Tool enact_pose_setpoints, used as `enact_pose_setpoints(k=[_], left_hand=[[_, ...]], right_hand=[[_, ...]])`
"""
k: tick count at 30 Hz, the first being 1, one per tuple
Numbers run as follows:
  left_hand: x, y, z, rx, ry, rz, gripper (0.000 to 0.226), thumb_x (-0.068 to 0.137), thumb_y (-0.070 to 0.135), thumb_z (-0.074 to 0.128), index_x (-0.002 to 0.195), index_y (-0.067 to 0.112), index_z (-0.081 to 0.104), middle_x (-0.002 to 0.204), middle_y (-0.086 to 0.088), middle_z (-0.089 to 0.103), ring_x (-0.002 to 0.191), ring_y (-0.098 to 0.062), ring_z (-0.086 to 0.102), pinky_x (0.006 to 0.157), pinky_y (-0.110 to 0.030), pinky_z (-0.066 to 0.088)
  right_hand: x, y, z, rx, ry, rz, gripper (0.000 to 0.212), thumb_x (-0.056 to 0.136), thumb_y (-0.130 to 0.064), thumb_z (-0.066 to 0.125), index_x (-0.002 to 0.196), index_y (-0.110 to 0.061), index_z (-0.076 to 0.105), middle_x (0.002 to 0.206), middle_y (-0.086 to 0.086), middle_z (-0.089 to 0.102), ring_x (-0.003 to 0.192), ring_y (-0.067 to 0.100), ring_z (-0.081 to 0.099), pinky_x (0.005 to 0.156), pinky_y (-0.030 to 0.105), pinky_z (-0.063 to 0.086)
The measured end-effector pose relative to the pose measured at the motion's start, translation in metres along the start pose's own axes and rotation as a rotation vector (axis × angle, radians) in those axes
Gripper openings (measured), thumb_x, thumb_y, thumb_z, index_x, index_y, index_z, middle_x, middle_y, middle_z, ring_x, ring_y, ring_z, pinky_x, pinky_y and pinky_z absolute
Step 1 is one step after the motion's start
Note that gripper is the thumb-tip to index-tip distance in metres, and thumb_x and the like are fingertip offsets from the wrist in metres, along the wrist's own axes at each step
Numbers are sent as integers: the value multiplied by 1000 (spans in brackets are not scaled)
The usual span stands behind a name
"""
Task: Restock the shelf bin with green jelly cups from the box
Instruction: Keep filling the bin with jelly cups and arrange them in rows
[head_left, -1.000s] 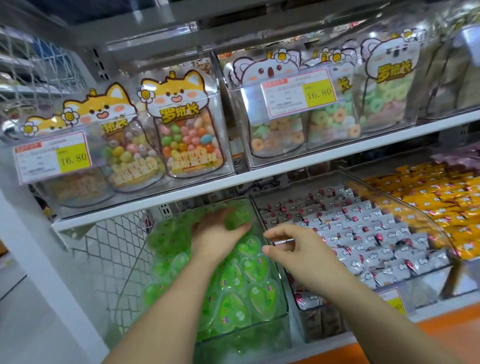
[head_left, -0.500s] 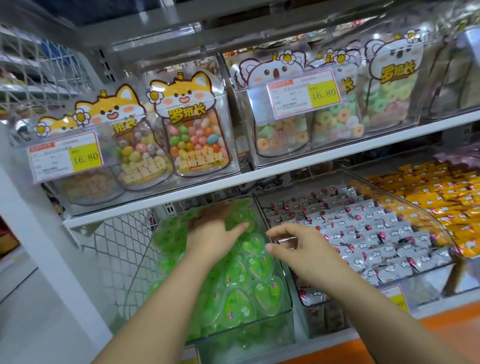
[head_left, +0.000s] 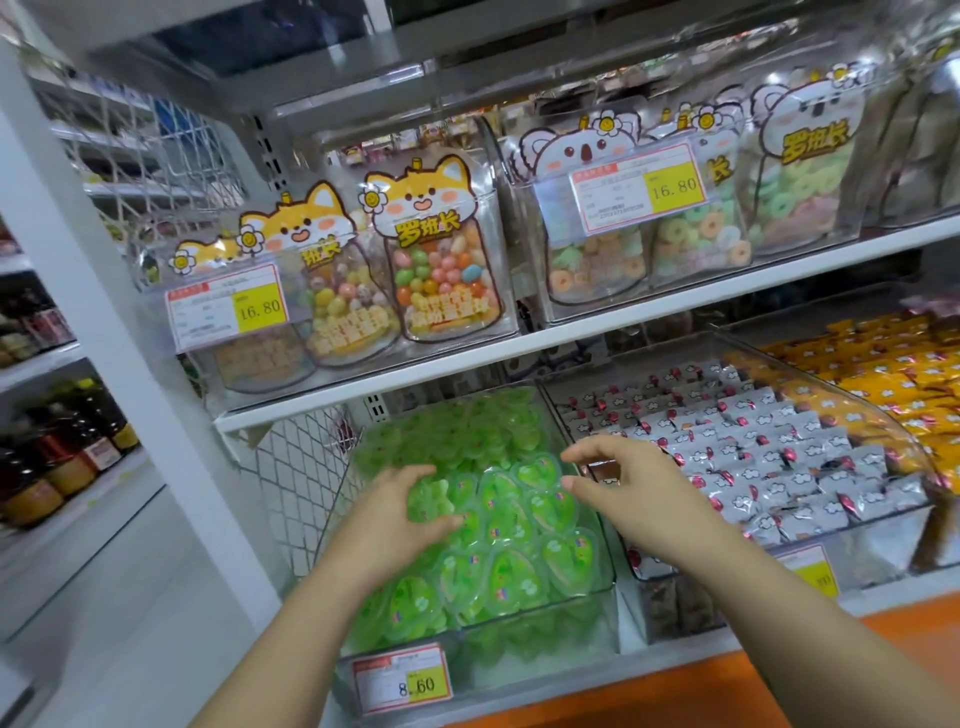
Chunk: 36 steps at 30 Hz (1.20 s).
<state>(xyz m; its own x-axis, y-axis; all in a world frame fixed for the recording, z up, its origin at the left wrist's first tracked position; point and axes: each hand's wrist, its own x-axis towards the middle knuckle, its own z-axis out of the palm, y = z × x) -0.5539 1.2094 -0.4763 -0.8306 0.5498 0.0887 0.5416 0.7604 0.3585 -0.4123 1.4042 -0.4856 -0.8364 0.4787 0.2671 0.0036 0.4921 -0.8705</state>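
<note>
The clear shelf bin on the lower shelf is heaped with heart-shaped green jelly cups. My left hand reaches over the left part of the heap, and its thumb and fingers curl round one green jelly cup lying on top. My right hand hovers over the bin's right wall with loosely bent fingers and holds nothing. The box is not in view.
A price tag reading 8.60 hangs on the bin front. To the right stand a bin of silver-wrapped sweets and a bin of orange packets. The upper shelf overhangs close above. Wire mesh borders the bin's left.
My left hand has drawn back toward the front of the heap and closed on a cup. My right hand stays beside it. The view has shifted and shows the bin's price tag.
</note>
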Motion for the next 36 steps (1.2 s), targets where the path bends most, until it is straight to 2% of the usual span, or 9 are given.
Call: enact_pose_setpoints(k=[4,7,11,16,21,26,30,33,36], left_hand=[[2,4,5,75,29,-19,65,77,45,70,135,38,41,150,-3,35,133,-21,40,109,-42,35],[2,10,3,68,84,-32,62,76,50,69,131,34,47,143,-1,44,117,-18,53,100,-40,44],[2,38,1,-251,245,-8,56,75,58,64,120,25,57,118,4,59,104,-14,56,89,-28,45],[12,84,14,-726,40,-87,38,81,57,58,96,23,64,91,5,67,71,-11,59,62,-24,46],[20,96,37,-792,70,-105,22,90,35,60,76,18,58,58,6,53,44,-3,47,44,-16,33],[32,95,46,-853,100,-135,6,94,14,55,92,11,60,70,1,55,43,2,53,41,-9,37],[41,92,48,-885,139,-143,22,95,2,49,116,5,55,87,-3,58,60,-8,54,47,-11,45],[45,90,49,-805,177,-119,27,94,0,50,120,5,53,98,-5,59,61,-10,55,53,-18,48],[47,90,49,-707,259,-77,24,91,1,54,114,8,55,100,-3,59,60,-10,56,51,-14,48]], right_hand=[[-2,1,-1,-32,-10,-12,16,82,-23,69,95,-28,62,98,-12,61,93,5,56,77,13,35],[0,3,-4,-11,-23,-10,16,82,-22,69,95,-28,62,99,-10,63,88,3,56,74,11,39],[2,5,-5,3,-27,0,16,83,-21,68,95,-29,61,96,-13,61,79,-2,54,67,2,37],[3,4,-5,11,-24,1,17,82,-22,68,93,-32,60,98,-12,62,81,2,56,69,6,39],[5,6,-5,3,-29,10,16,81,-22,69,92,-30,61,100,-9,65,84,9,59,77,18,46],[6,7,-6,3,-34,13,15,82,-23,69,93,-30,61,101,-6,65,83,12,59,71,15,45],[5,7,-7,4,-35,10,15,83,-25,68,95,-30,61,102,-7,64,83,8,58,67,8,40],[5,5,-6,0,-34,10,15,83,-25,68,94,-31,60,102,-8,64,85,8,58,70,12,42],[5,6,-5,1,-33,1,15,83,-24,68,94,-30,60,101,-11,63,81,2,56,68,5,39]])
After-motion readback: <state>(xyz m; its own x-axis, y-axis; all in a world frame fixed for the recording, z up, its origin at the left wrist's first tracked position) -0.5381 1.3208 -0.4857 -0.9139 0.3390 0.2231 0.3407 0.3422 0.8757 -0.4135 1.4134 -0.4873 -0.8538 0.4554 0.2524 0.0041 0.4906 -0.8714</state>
